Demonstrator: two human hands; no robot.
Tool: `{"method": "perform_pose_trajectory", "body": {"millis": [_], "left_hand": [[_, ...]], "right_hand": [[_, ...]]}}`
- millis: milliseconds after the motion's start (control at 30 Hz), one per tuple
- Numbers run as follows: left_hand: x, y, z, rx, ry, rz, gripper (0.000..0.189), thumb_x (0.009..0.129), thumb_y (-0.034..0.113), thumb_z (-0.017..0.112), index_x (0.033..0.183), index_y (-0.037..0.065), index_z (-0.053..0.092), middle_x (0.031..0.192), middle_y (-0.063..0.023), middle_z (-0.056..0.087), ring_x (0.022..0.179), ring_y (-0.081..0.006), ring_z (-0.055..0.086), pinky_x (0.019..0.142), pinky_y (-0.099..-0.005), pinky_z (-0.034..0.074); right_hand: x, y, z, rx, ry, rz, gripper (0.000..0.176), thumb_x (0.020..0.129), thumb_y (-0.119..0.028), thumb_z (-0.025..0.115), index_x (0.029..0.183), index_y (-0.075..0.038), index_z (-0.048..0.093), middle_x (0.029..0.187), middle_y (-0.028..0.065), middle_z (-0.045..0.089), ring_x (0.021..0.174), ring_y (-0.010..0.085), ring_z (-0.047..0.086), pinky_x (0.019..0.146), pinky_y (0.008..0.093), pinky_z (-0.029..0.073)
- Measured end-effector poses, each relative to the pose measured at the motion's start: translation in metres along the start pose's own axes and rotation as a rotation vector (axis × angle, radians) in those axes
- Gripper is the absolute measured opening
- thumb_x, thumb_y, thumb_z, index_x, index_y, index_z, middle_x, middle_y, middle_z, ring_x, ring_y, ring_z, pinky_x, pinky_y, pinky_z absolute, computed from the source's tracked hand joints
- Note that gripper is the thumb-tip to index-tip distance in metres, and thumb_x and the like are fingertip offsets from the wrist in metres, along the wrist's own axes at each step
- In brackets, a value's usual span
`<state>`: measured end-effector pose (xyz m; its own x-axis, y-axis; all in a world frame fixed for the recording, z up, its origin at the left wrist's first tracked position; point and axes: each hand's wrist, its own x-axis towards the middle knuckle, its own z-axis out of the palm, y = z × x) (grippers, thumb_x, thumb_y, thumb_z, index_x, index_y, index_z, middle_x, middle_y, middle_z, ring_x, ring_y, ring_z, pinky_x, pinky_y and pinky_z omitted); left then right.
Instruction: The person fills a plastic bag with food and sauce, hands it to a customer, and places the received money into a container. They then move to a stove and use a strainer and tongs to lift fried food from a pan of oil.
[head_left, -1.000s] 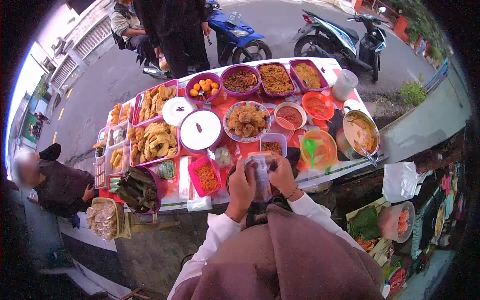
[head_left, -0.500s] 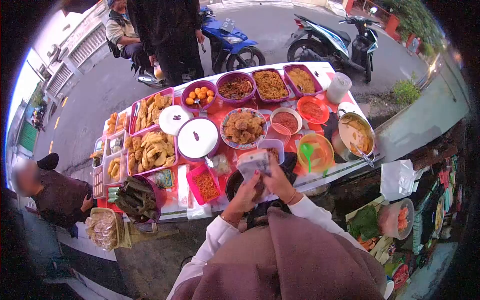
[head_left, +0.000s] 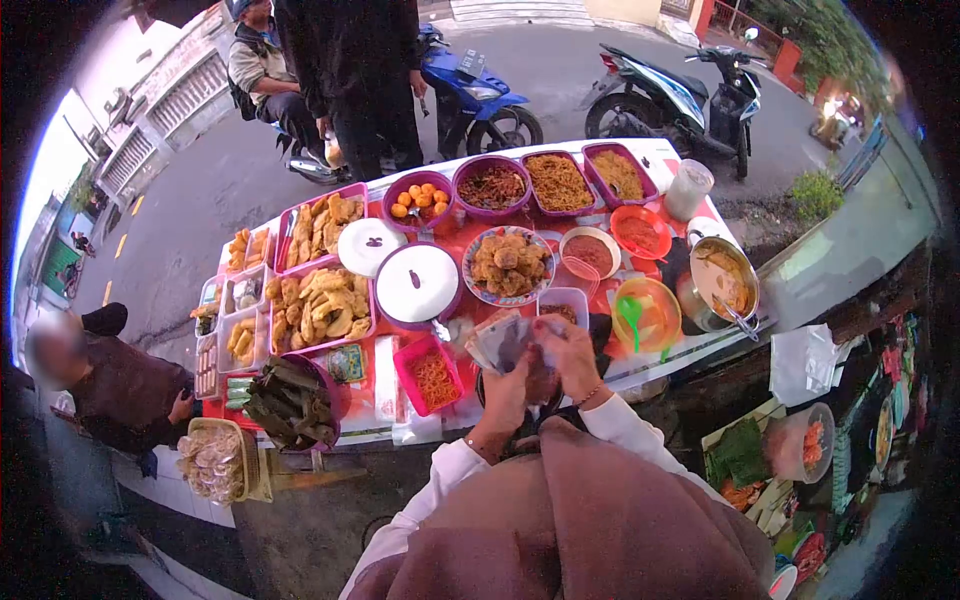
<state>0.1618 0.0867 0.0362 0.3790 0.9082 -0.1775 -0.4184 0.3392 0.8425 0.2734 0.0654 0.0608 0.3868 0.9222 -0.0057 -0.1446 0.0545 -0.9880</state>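
Over the front edge of the table, my left hand (head_left: 507, 392) grips a bundle of banknotes (head_left: 498, 340), which spreads up and to the left, slightly blurred. My right hand (head_left: 572, 358) closes its fingers on the right side of the same bundle. Just beyond the hands sits a clear tub of dark food (head_left: 566, 302). To the left is a pink tray of orange noodles (head_left: 433, 383). A dark bowl under my hands is mostly hidden.
The table holds a white-lidded pot (head_left: 418, 285), a plate of fried food (head_left: 508, 265), a yellow bowl with a green spoon (head_left: 655, 315) and a metal pot with a ladle (head_left: 722, 283). A person in black (head_left: 350, 90) stands across the table; another person (head_left: 125, 390) is at the left.
The banknotes have gone from a compact stack to a looser spread as my fingers moved on them. The whole scene has shifted slightly right and down in view.
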Motion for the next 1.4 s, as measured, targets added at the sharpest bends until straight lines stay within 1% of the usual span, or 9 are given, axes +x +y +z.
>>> {"method": "perform_pose_trajectory", "body": {"millis": [67, 400, 533, 600, 867, 1033, 1200, 1267, 1400], "left_hand": [[-0.002, 0.008, -0.005, -0.188, 0.17, -0.164, 0.029, 0.088, 0.011, 0.059, 0.115, 0.004, 0.051, 0.105, -0.0058, 0.058, 0.087, -0.0162, 0.059, 0.071, -0.0306, 0.05], [-0.011, 0.035, -0.045, -0.008, 0.077, -0.034, 0.023, 0.085, 0.007, 0.062, 0.107, 0.002, 0.056, 0.095, -0.0049, 0.063, 0.078, -0.0132, 0.06, 0.064, -0.0266, 0.049], [-0.008, 0.041, -0.059, -0.2, 0.161, -0.26, 0.024, 0.084, 0.006, 0.063, 0.107, 0.001, 0.056, 0.098, -0.0049, 0.063, 0.082, -0.0143, 0.061, 0.067, -0.0276, 0.05], [-0.004, 0.035, -0.063, -0.101, 0.08, -0.07, 0.024, 0.085, 0.007, 0.062, 0.107, 0.001, 0.056, 0.098, -0.0042, 0.062, 0.086, -0.0148, 0.06, 0.068, -0.0292, 0.051], [0.012, 0.038, -0.067, -0.285, 0.065, -0.142, 0.026, 0.085, 0.005, 0.06, 0.111, 0.004, 0.054, 0.1, -0.004, 0.061, 0.088, -0.0152, 0.06, 0.072, -0.0294, 0.051], [0.023, 0.046, -0.065, -0.002, 0.081, 0.048, 0.023, 0.087, 0.004, 0.057, 0.11, 0.004, 0.056, 0.102, -0.0048, 0.062, 0.089, -0.0157, 0.061, 0.074, -0.0294, 0.051], [0.029, 0.071, -0.063, -0.139, 0.175, -0.064, 0.031, 0.082, 0.0, 0.062, 0.112, 0.003, 0.055, 0.103, -0.0051, 0.062, 0.091, -0.0159, 0.061, 0.075, -0.0283, 0.05], [0.035, 0.065, -0.067, -0.216, 0.145, -0.023, 0.031, 0.082, 0.001, 0.062, 0.112, 0.003, 0.055, 0.103, -0.0052, 0.062, 0.091, -0.0158, 0.061, 0.075, -0.0281, 0.049], [0.042, 0.068, -0.062, 0.141, 0.211, 0.211, 0.021, 0.086, 0.01, 0.062, 0.105, 0.001, 0.06, 0.097, -0.0047, 0.064, 0.082, -0.0136, 0.062, 0.069, -0.0269, 0.051]], "right_hand": [[0.004, -0.005, -0.003, 0.418, 0.165, 0.152, 0.016, 0.085, -0.013, 0.062, 0.096, -0.001, 0.065, 0.083, 0.0004, 0.064, 0.073, 0.007, 0.057, 0.063, 0.0226, 0.046], [-0.005, 0.034, 0.033, -0.24, 0.135, -0.214, 0.022, 0.076, -0.005, 0.068, 0.097, -0.002, 0.064, 0.083, 0.0023, 0.065, 0.073, 0.0089, 0.059, 0.067, 0.0251, 0.048], [-0.008, 0.001, 0.042, 0.396, 0.2, 0.127, 0.018, 0.078, -0.005, 0.067, 0.095, -0.004, 0.062, 0.084, 0.0022, 0.064, 0.079, 0.0099, 0.058, 0.072, 0.0269, 0.048], [-0.011, 0.008, 0.049, 0.093, 0.161, 0.014, 0.016, 0.079, -0.007, 0.067, 0.094, -0.005, 0.063, 0.087, 0.0031, 0.065, 0.08, 0.0103, 0.059, 0.073, 0.027, 0.048], [0.013, -0.008, 0.046, 0.4, 0.12, 0.188, 0.015, 0.08, -0.009, 0.065, 0.094, -0.002, 0.064, 0.087, 0.0027, 0.065, 0.078, 0.0099, 0.059, 0.072, 0.0249, 0.048], [0.022, 0.003, 0.071, 0.121, -0.061, 0.088, 0.014, 0.084, -0.008, 0.061, 0.095, -0.002, 0.065, 0.088, 0.0034, 0.065, 0.077, 0.0098, 0.06, 0.071, 0.0239, 0.047], [0.054, -0.006, 0.055, 0.356, 0.014, 0.242, 0.017, 0.08, -0.005, 0.066, 0.096, -0.003, 0.065, 0.091, 0.0022, 0.065, 0.081, 0.01, 0.059, 0.073, 0.0254, 0.047], [0.056, -0.002, 0.064, 0.104, -0.087, 0.071, 0.018, 0.079, -0.006, 0.067, 0.097, -0.003, 0.065, 0.09, 0.0019, 0.065, 0.08, 0.0109, 0.059, 0.074, 0.0263, 0.047], [0.066, 0.002, 0.076, 0.194, -0.149, 0.104, 0.024, 0.079, -0.006, 0.067, 0.102, -0.002, 0.064, 0.092, 0.0039, 0.066, 0.08, 0.0116, 0.06, 0.075, 0.0266, 0.047]]}}
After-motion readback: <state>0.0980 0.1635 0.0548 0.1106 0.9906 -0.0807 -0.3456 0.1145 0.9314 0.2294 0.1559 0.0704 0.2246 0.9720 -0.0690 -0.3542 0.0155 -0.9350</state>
